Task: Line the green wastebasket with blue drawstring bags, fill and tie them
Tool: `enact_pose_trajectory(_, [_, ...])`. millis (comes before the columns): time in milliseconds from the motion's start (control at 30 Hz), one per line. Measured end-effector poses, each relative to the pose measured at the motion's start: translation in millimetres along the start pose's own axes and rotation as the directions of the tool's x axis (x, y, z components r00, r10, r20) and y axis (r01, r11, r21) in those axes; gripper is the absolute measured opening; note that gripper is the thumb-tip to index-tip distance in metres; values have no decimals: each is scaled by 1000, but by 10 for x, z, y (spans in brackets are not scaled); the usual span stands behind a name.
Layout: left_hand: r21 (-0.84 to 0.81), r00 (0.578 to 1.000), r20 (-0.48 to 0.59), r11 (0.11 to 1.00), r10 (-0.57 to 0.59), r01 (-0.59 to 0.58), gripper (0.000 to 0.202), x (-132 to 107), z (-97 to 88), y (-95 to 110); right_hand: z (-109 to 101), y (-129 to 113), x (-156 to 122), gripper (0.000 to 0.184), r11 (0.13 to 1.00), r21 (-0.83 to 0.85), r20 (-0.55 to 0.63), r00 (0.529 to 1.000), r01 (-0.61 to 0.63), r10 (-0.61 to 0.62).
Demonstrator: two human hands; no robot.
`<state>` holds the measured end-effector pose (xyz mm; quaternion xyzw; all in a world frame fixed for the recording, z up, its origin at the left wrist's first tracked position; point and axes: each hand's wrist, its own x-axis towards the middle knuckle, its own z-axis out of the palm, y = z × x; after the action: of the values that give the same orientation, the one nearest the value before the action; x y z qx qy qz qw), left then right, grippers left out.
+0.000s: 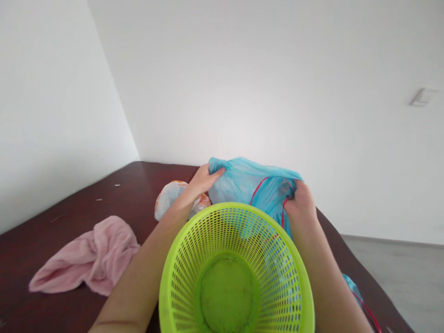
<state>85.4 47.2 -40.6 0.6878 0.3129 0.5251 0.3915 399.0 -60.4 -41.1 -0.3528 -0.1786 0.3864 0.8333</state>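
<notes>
Blue bag (236, 180) stretched sideways between both hands, beyond the green basket (227, 293).
Past the basket's far rim, towards the table's (138, 189) far edge, fingers of the right hand (303, 201), partly hidden, and left hand (202, 179) pinch opposite ends of the bag's upper edge; neither is nearer.

Blue bag (239, 181) in lt hand (204, 179) & rt hand (304, 200)

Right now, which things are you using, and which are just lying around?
In use:
Blue bag, held by left hand and right hand
Green basket, probably, being right by the bag

Just lying about, it seems:
Pink cloth
Crumpled white-and-orange plastic
Blue piece with red string
</notes>
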Motion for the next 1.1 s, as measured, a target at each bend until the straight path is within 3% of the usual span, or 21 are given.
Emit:
enact_pose_trajectory(67, [-10, 983, -171, 997, 67, -70, 44, 38, -30, 36, -7, -57, 12, 27, 998, 38, -44, 998, 40, -38])
enact_pose_trajectory(133, [-22, 928, -346, 988, 137, -154, 42, 51, -58, 94, -7, -97, 17, 36, 994, 62, -89, 993, 86, -81])
enact_pose_trajectory(200, [16, 849, -487, 973, 207, -228, 38, 41, -89, 162, 2, -108, 11, 42, 985, 72, -144, 979, 159, -147])
enact_pose_trajectory(300, [115, 688, -649, 936, 324, -333, 34, 7, -142, 250, 32, -99, -40, 39, 952, 94, -187, 945, 291, -270])
enact_pose_trajectory(367, [167, 580, -720, 907, 380, -386, 35, -10, -171, 283, 57, -106, -114, 28, 961, 117, -114, 965, 249, -236])
enact_pose_trajectory(400, [188, 537, -746, 898, 395, -399, 35, -15, -180, 291, 71, -114, -161, 32, 977, 119, -30, 984, 175, -173])
enact_pose_trajectory(467, [206, 485, -780, 893, 396, -400, 36, -18, -176, 294, 104, -124, -268, 60, 998, 61, 195, 981, -18, 6])
enact_pose_trajectory(533, [173, 491, -791, 902, 367, -396, 37, -15, -149, 286, 147, -101, -366, 74, 983, -68, 354, 917, -170, 183])
enact_pose_trajectory(567, [143, 511, -787, 907, 347, -397, 39, -13, -132, 281, 172, -74, -402, 71, 964, -141, 367, 892, -227, 264])
enact_pose_trajectory(633, [91, 552, -772, 914, 315, -395, 45, -11, -106, 271, 222, -3, -441, 56, 915, -245, 287, 878, -321, 384])
enact_pose_trajectory(700, [76, 568, -767, 922, 297, -379, 52, -10, -105, 267, 259, 55, -434, 39, 904, -253, 160, 907, -343, 389])
enact_pose_trajectory(800, [107, 545, -786, 932, 292, -346, 57, -16, -144, 276, 258, 53, -356, 33, 959, -177, -2, 975, -219, 222])
enact_pose_trajectory(867, [130, 526, -793, 929, 306, -345, 57, -23, -166, 294, 217, -1, -281, 35, 985, -138, -97, 991, -103, 90])
enact_pose_trajectory(967, [135, 534, -778, 918, 331, -372, 60, -29, -173, 318, 132, -86, -181, 27, 996, -62, -198, 977, 71, -82])
enact_pose_trajectory(1033, [113, 544, -771, 912, 331, -394, 65, -23, -169, 311, 91, -118, -150, 17, 975, -11, -253, 943, 223, -219])
enact_pose_trajectory(1100, [66, 599, -738, 916, 311, -395, 69, -6, -165, 270, 89, -130, -167, 13, 933, 43, -269, 903, 358, -334])
